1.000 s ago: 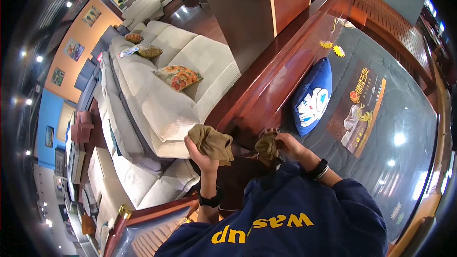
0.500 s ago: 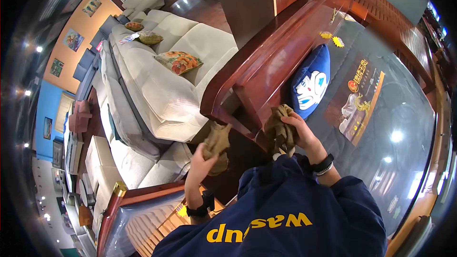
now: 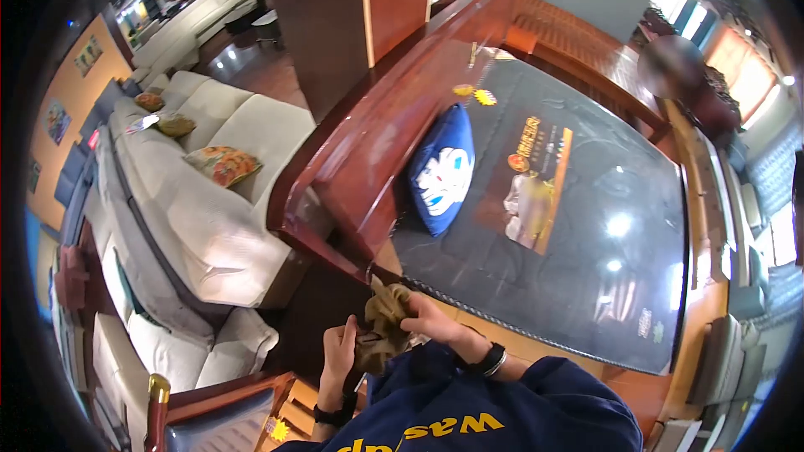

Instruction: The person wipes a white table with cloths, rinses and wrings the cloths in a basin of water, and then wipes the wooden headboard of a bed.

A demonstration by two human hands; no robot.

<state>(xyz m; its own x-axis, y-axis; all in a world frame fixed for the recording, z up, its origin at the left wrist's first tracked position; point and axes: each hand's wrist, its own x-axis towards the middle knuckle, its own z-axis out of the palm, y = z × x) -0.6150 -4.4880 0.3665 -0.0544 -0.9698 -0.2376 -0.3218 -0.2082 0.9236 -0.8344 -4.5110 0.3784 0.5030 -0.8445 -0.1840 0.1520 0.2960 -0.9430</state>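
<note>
A crumpled olive-brown cloth (image 3: 387, 311) hangs bunched between my two hands, in front of my dark blue top. My left hand (image 3: 339, 353) is closed on its left side, with the thumb up. From the right, my right hand (image 3: 437, 321) pinches the upper part, fingers partly hidden by the folds. Just beyond the cloth is the lower corner of a glossy red-brown wooden headboard (image 3: 368, 163). A dark mattress (image 3: 578, 285) lies beside it, and a blue cushion (image 3: 429, 169) with a white print leans against the headboard.
Cream sofas (image 3: 213, 226) with a patterned pillow (image 3: 224, 166) stand to the left. A wooden bed frame with a brass-tipped post (image 3: 157, 393) is at the lower left. A dark column (image 3: 322, 25) rises behind the headboard. A printed panel (image 3: 536, 192) lies on the mattress.
My hands, earlier apart with brown cloth in each, have come together in front of me. The view has turned right, so the bed and sofas sit further left.
</note>
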